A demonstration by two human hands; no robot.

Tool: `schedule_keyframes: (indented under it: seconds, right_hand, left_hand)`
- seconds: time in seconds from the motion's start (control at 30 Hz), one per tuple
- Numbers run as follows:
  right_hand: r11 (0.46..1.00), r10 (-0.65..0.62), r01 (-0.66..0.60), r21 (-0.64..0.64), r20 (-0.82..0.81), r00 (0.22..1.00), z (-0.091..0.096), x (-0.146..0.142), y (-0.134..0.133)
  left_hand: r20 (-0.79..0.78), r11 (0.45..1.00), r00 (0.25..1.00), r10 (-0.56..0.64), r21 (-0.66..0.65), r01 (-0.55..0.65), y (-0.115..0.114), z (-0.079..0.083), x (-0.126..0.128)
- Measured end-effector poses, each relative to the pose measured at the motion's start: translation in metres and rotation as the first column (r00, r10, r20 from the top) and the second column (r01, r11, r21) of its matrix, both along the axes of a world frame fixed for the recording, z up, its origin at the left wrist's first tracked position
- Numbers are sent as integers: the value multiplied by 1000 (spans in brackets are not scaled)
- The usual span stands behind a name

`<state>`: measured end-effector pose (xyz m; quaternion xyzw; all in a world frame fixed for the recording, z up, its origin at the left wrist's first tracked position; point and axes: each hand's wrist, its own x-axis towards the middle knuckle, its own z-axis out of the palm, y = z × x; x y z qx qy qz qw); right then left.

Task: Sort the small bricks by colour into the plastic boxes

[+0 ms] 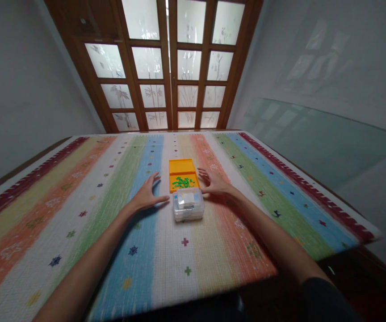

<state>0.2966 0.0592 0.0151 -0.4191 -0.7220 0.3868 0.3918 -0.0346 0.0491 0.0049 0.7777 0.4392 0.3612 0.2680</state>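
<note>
A clear plastic box (188, 205) with white contents and a closed lid sits mid-table. Just behind it lies an open orange tray (182, 168) holding a heap of small green pieces (183, 182). My left hand (148, 195) rests flat on the cloth to the left of the box, fingers spread, its thumb pointing at the box's left side. My right hand (214, 181) lies open to the right of the tray and box, fingers spread toward the tray's edge. Neither hand holds anything.
A striped multicoloured cloth (79, 223) covers the table; its front edge runs near my body and its right edge slants away. A wooden door with frosted glass panes (176, 67) stands behind. A glass pane (313, 138) leans against the right wall.
</note>
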Motion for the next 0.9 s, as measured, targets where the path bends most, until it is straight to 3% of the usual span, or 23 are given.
schedule_keyframes:
  seconds: [0.07,0.13,0.37,0.53,0.7,0.9]
  right_hand:
    - [991,131,-131,1,-18,991,-2,-4,6]
    - [984,180,-180,6,-40,983,-4,-8,11]
    - [998,68,-69,0,-199,978,-9,-15,16]
    - [997,-70,75,6,-301,951,21,-22,10]
    - [997,-20,48,57,-417,908,56,-34,-14]
    - [999,19,8,51,-497,867,68,-42,-39]
  left_hand:
    - [-50,999,998,-29,-18,28,11,-5,4]
    - [-74,999,997,-36,-28,34,18,-8,10]
    - [97,998,994,-39,-55,45,25,3,29]
    - [299,997,954,-19,-66,40,17,27,34]
    - [460,998,887,-39,-33,61,-5,47,35]
    - [572,996,815,-91,35,87,-29,50,30]
